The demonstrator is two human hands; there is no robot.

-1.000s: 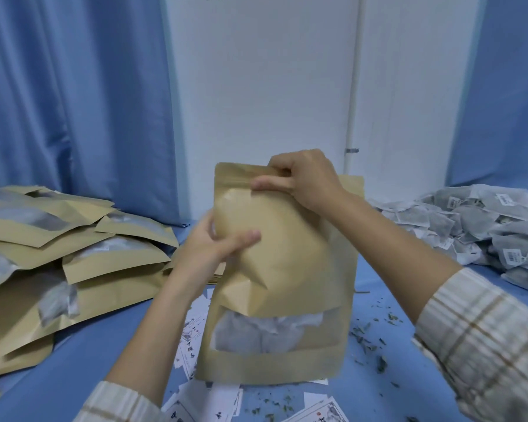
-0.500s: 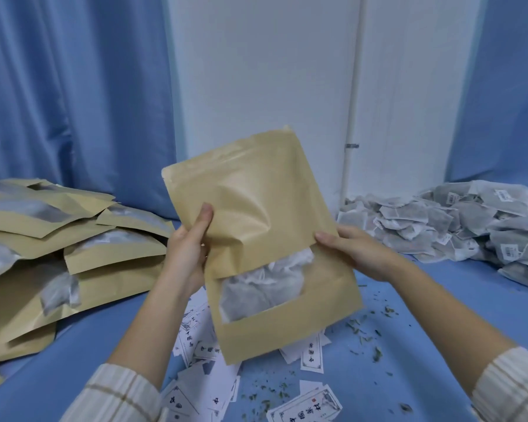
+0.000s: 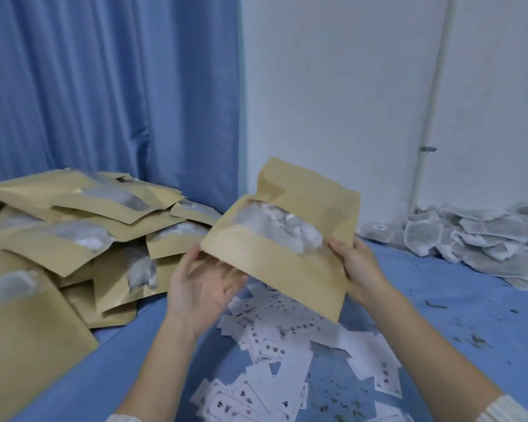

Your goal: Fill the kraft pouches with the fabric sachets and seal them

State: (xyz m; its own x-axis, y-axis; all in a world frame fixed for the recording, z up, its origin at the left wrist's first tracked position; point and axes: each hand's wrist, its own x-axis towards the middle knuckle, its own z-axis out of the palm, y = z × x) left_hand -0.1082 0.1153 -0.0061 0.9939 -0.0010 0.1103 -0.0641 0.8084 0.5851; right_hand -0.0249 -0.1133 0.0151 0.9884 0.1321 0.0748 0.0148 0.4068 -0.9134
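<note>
A filled kraft pouch hangs tilted over the blue table, its clear window facing up and showing white fabric sachets inside. My right hand grips its right edge, thumb on top and fingers beneath. My left hand lies palm up under the pouch's lower left corner, fingers relaxed, supporting it. The pouch's top end points away toward the wall. A heap of loose grey-white sachets lies at the far right.
A pile of filled kraft pouches covers the table's left side, right beside the held pouch. Small printed paper slips are scattered under my hands. Herb crumbs dot the blue table. Blue curtain and white wall with a pipe stand behind.
The pouch went from upright on the table, with my right hand at its top, to lifted, laid over window-up and carried left toward the pile. My left hand slid underneath it.
</note>
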